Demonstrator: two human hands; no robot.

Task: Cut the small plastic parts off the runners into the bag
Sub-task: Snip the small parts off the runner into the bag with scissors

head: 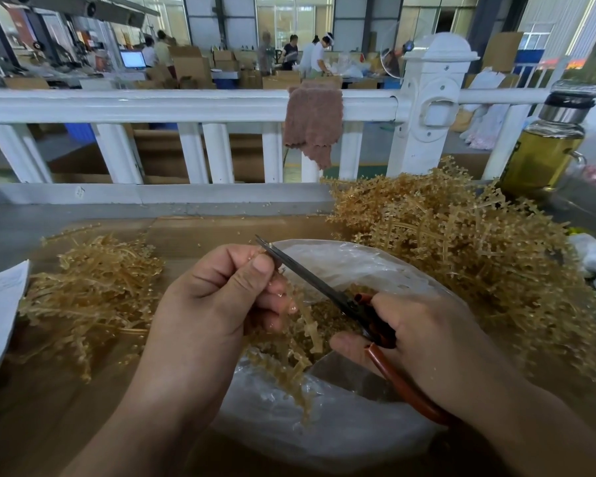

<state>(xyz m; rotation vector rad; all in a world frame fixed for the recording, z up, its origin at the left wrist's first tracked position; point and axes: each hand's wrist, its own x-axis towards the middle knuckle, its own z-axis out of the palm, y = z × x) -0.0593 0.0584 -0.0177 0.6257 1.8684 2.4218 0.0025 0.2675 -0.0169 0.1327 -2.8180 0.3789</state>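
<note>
Runners first: we find one branched amber runner (pixel 305 327) pinched between the thumb and curled fingers of the left hand (pixel 217 304). It hangs down over the open mouth of the clear plastic bag (pixel 375 266), which lies on the table (pixel 66 425) directly in front of the person. The right hand (pixel 427 335) is wrapped round the red handles of the scissors (pixel 307 275). The blades read as a single line, so we take them to be close together, with the tip up beside the left thumb at the top of the runner. Whether a cut is being made at this instant we cannot tell.

Done: a layer of small amber parts (pixel 338 313) lies inside the bag. A loose pile of thin stems (pixel 93 287) sits on the table to the left, and we judge these to be stripped runners.

Outstanding: a pile of runners (pixel 461 246) to the right of the bag, taller and bulkier than the left one, bears parts along its branches. The held runner likewise shows parts on its lower branches. We judge the task well under way, with the greater share left to do.
</note>
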